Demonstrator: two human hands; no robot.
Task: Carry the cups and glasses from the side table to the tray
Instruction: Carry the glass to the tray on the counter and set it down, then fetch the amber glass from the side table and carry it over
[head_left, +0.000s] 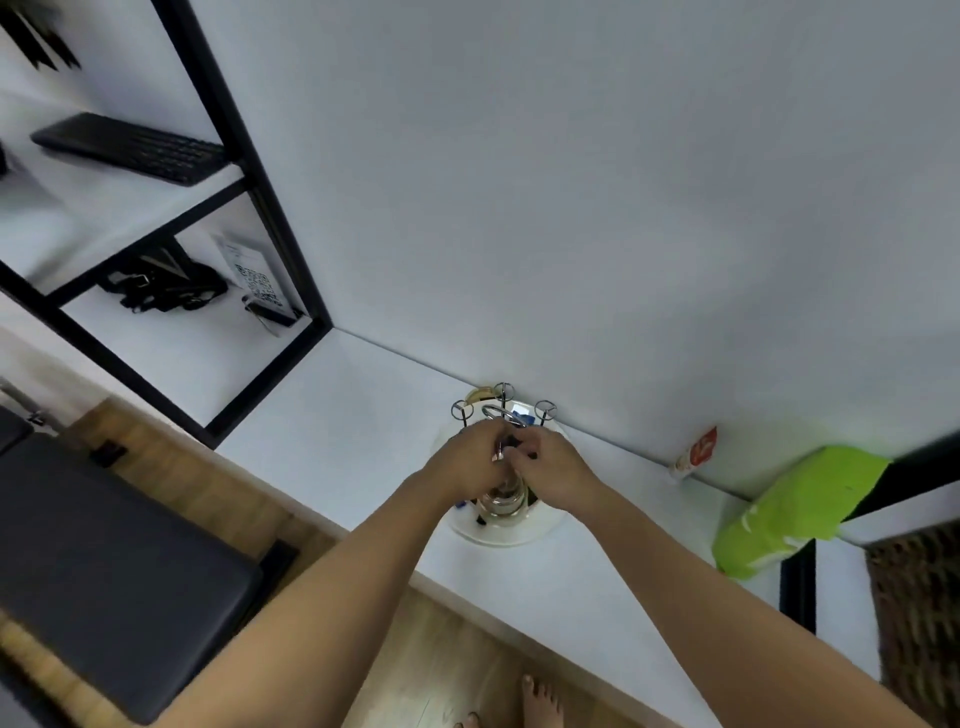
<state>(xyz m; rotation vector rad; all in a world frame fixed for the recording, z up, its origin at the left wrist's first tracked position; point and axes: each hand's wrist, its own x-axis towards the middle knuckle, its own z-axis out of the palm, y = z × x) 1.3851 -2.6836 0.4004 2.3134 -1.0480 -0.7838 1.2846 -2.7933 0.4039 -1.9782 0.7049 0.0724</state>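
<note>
From the black shelf (171, 218) at far left, bare desk (332, 415) runs to your left hand (470, 462) and right hand (553, 475), fingers pinched together over a glass (501, 501) on the round tray (514, 535) by the wall, a green bag (789, 512) crowding the right.

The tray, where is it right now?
In the head view the tray sits on the white counter against the wall, centre frame, under both hands, left and right, with the green bag to its right.
</note>
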